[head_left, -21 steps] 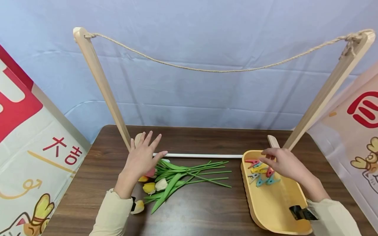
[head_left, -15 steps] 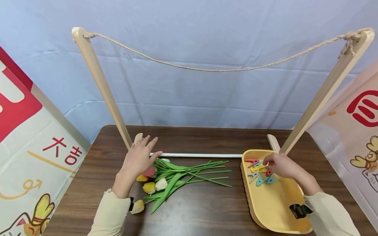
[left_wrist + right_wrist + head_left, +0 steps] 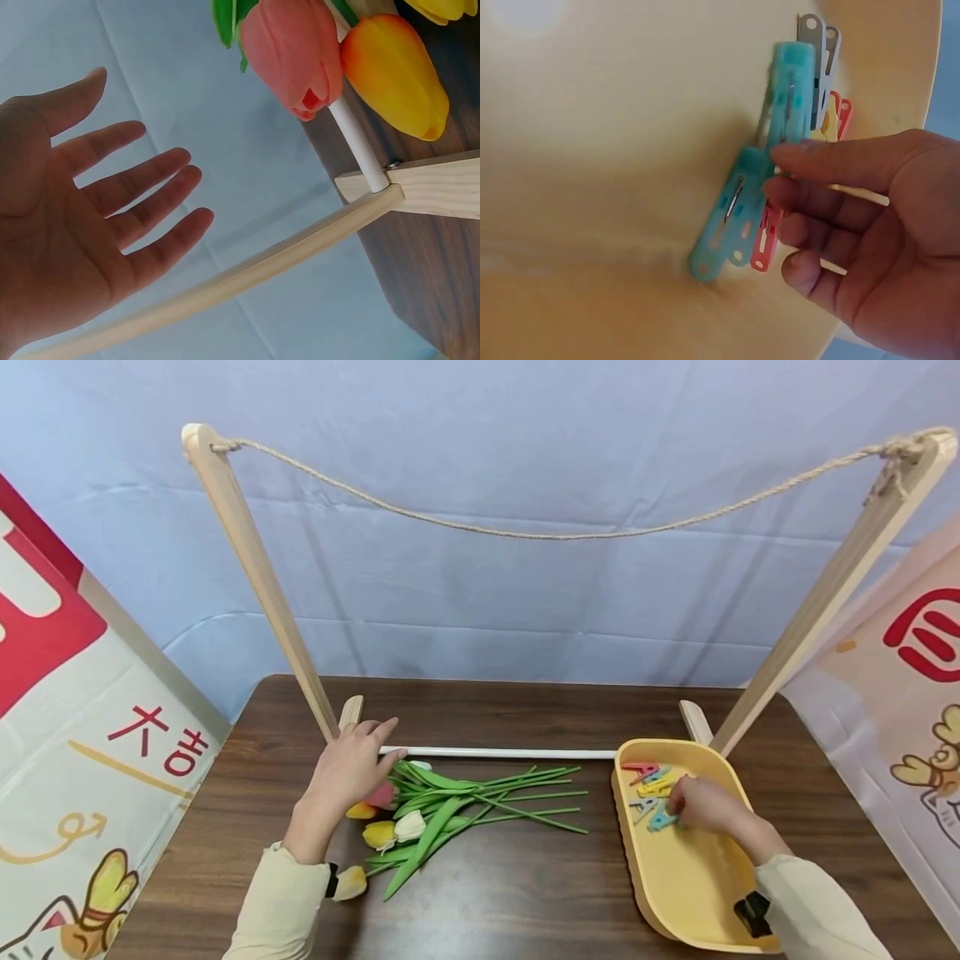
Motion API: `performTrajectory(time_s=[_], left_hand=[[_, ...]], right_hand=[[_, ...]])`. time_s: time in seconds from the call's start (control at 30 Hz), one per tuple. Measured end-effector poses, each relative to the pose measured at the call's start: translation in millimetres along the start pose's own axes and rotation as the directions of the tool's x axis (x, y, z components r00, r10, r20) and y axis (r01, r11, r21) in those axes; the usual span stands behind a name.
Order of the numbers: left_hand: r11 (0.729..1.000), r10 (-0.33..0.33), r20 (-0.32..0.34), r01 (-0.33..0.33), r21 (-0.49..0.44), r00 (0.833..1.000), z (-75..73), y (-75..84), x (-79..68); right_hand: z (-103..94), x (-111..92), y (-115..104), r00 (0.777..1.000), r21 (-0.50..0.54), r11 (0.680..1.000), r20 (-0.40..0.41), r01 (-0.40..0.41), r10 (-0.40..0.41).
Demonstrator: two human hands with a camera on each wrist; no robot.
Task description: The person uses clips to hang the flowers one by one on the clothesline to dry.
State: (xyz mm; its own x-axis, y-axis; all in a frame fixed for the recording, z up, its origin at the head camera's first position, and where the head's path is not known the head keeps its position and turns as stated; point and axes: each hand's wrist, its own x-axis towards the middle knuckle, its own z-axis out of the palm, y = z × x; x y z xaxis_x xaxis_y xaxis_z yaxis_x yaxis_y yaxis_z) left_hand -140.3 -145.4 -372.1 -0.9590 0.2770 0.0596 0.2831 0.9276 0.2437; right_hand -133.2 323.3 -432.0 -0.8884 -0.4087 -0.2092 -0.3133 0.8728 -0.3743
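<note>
My left hand (image 3: 347, 770), fingers spread and holding nothing, hovers over the tulip heads at the left; its palm (image 3: 67, 240) shows in the left wrist view. Below lie a pink tulip (image 3: 292, 52), an orange-yellow tulip (image 3: 397, 79) and other tulips (image 3: 411, 828) with green stems. My right hand (image 3: 708, 806) reaches into the yellow tray (image 3: 697, 893) with loosely bent fingers. In the right wrist view, its thumb and forefinger stand slightly apart at two teal clothespins (image 3: 731, 214); no firm pinch shows. Red, yellow and grey clothespins (image 3: 814, 71) lie beside them.
A wooden frame with a left post (image 3: 258, 577) and a right post (image 3: 832, 602) stands behind, a sagging rope (image 3: 525, 535) strung between their tops. A white rod (image 3: 502, 752) joins the bases on the brown table (image 3: 525, 893).
My right hand has come down and toward me inside the tray, onto the teal clothespins, its fingers drawing in. My left hand has shifted slightly left and down, its fingers less spread.
</note>
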Motion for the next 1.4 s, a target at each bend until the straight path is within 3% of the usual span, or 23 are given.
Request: performTrajectory(time_s=[0.13,0.27,0.4,0.53,0.7,0.83,0.9,1.17,1.4], left_hand=[[1.0,0.026,-0.017,-0.026,0.011,1.0,3.0,2.1,1.6],[0.998,0.065,-0.042,-0.065,0.002,0.997,7.4,9.6,2.8],[0.994,0.088,-0.049,-0.091,-0.053,0.995,12.0,23.9,4.8],[0.982,0.144,-0.055,-0.149,-0.114,0.988,17.6,49.4,9.2],[0.945,0.296,-0.055,-0.301,-0.125,0.954,27.1,93.0,9.2],[0.911,0.4,-0.054,-0.403,-0.083,0.915,32.5,119.8,6.6],[0.904,0.42,-0.063,-0.423,-0.063,0.906,33.1,127.9,5.6],[0.906,0.405,-0.144,-0.418,-0.074,0.903,29.8,129.4,4.1],[0.89,0.375,-0.232,-0.419,-0.18,0.897,19.4,118.6,5.3]], right_hand=[[-6.7,-3.7,-0.8,0.998,0.024,0.998,-0.011,0.064,-0.064],[-29.2,-8.7,-13.5,0.996,0.022,0.997,-0.045,0.076,-0.075],[-54.0,-8.1,-43.8,0.992,0.01,0.997,-0.102,0.07,-0.069],[-62.9,-1.4,-78.8,0.971,0.016,0.98,-0.142,0.197,-0.192],[-53.6,10.2,-118.2,0.91,-0.022,0.924,-0.165,0.381,-0.38],[-43.1,17.1,-140.7,0.889,-0.018,0.9,-0.145,0.436,-0.434],[-39.2,18.5,-147.4,0.887,-0.013,0.897,-0.14,0.442,-0.439],[-34.8,19.9,-154.6,0.869,0.036,0.888,-0.225,0.459,-0.44],[-35.3,21.4,-151.0,0.871,0.139,0.892,-0.324,0.43,-0.369]])
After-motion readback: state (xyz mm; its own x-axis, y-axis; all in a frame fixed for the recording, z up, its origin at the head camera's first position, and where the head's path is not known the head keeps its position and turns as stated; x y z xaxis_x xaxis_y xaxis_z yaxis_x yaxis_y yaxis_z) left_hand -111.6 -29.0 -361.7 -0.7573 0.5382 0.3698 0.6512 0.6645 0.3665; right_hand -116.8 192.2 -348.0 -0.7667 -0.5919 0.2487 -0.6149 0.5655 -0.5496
